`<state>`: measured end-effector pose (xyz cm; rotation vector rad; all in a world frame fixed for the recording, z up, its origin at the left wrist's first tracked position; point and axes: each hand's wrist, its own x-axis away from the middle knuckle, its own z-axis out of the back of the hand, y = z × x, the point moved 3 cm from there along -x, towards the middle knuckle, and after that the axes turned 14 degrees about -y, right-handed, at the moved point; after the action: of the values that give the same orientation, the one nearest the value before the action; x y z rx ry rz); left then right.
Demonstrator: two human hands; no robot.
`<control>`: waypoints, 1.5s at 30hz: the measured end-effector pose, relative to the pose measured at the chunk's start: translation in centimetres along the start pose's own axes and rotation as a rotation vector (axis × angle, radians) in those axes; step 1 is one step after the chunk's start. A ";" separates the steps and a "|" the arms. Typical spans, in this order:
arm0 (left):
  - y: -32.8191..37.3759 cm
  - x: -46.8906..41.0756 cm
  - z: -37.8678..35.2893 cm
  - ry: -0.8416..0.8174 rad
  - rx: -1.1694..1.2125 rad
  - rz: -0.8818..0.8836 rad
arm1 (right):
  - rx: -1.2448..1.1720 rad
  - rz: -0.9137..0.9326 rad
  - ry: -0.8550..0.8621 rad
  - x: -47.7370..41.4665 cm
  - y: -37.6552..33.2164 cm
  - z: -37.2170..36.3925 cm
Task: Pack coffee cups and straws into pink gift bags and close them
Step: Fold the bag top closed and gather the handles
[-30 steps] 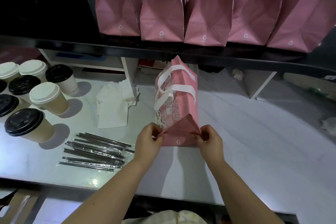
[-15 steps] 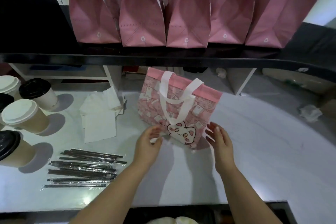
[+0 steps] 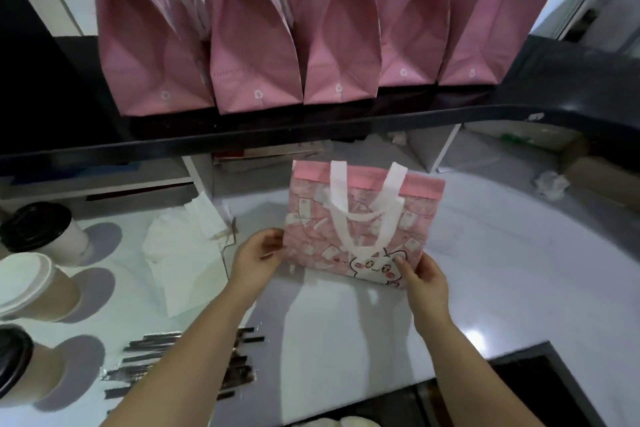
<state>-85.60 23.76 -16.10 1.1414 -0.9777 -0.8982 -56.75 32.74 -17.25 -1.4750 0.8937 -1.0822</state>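
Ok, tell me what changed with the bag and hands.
The pink gift bag has turned from end-on to printed face toward the camera. The left hand and right hand let go of its bottom fold and now grip its lower corners. Cups, straws and the shelf bags stayed put.

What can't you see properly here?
Head view:
- Inside of the bag: hidden by its front.
- Straws: blurred, partly under the left arm.
- Cups: cut off by the left edge.
- Shelf bags: tops cut off by the top edge.
- Right hand: fingers behind the bag.
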 end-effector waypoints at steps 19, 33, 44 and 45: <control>-1.2 -1.2 0.0 -0.091 0.003 0.018 | 0.020 -0.093 0.296 2.2 0.1 0.0; 8.1 -2.7 -10.1 -0.286 0.219 -0.149 | -0.197 0.061 0.651 8.8 -7.4 5.2; 20.4 2.7 -28.2 -0.811 0.258 -0.279 | -0.163 0.337 0.890 25.7 -16.0 17.3; 21.8 4.1 -30.2 -0.873 0.264 -0.303 | -0.155 0.369 0.907 27.8 -16.8 18.6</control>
<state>-54.19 33.23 1.92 1.1400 -1.6901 -1.6147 -30.61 15.31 3.15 -0.8315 1.8279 -1.4241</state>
